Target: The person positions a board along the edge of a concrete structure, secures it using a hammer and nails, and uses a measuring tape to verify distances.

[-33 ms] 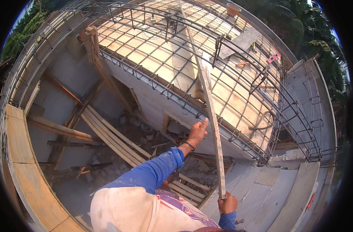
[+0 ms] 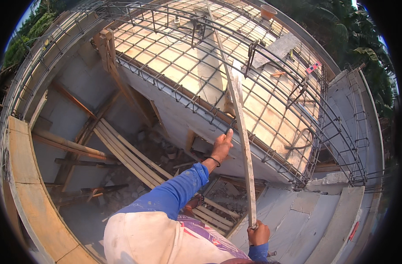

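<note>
Many steel bars point(image 2: 251, 55) separate left hand point(image 2: 221, 147) from bucket point(image 2: 268, 12).

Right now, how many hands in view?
2: the left hand, forefinger extended, beside the concrete edge and left of the long strip; the right hand, gripping the strip's near end. Both show plainly.
</note>
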A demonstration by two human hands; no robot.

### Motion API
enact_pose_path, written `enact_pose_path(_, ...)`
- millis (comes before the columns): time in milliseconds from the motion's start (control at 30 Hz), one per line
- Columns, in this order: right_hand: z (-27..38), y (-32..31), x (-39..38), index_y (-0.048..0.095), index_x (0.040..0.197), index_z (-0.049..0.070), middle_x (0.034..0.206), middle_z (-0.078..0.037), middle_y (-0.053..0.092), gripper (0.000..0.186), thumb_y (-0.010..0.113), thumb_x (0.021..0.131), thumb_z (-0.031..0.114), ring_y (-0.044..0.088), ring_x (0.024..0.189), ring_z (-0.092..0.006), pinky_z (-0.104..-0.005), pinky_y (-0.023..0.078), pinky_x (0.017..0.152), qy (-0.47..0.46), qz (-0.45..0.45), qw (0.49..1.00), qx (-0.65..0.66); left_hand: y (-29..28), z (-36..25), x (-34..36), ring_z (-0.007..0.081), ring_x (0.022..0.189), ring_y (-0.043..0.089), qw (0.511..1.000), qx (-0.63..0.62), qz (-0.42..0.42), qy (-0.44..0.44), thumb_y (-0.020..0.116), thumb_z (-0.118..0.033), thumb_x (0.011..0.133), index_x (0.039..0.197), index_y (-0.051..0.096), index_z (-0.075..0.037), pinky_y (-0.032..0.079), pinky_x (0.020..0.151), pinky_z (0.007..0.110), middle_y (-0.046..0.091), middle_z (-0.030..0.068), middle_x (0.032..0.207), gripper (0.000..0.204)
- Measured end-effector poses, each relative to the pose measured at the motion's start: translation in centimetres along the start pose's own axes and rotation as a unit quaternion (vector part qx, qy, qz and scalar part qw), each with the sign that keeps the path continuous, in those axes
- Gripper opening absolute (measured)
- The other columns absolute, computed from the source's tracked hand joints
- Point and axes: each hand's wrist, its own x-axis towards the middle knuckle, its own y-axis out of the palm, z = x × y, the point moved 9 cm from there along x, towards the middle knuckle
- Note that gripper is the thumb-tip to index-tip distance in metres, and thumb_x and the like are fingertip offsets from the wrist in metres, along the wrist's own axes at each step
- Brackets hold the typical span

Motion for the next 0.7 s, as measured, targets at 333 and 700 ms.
enact_pose_path(333, -3.4, 4.3, -5.1, 0.067, 0.108, 0.006, 0.079, -0.014, 0.07, 0.036, 0.067, 0.084, 0.033, 0.065, 0.071, -0.0247, -0.0387, 0.051, 0.067, 0.069, 0.158, 0.983, 0.065, -2.7, -0.7, 13.7, 0.0172, 0.049, 0.042, 0.987, -0.102, 0.038, -0.116, 0.044, -0.077, 0.084, 0.098, 0.065, 0.0, 0.032, 0.045, 0.035, 0.055, 0.0081, 0.069, 0.081)
enact_pose_path(700, -1.8, 4.3, -9.2, 0.065, 0.108, 0.002, 0.083, -0.015, 0.069, 0.033, 0.064, 0.087, 0.027, 0.064, 0.077, -0.0271, -0.0441, 0.05, 0.068, 0.046, 0.171, 0.978, 0.11, -0.5, 3.5, 11.8, 0.0148, 0.055, 0.036, 0.969, -0.17, 0.074, -0.164, 0.048, -0.082, 0.079, 0.117, 0.063, -0.005, 0.024, 0.048, 0.033, 0.052, 0.0044, 0.076, 0.087)
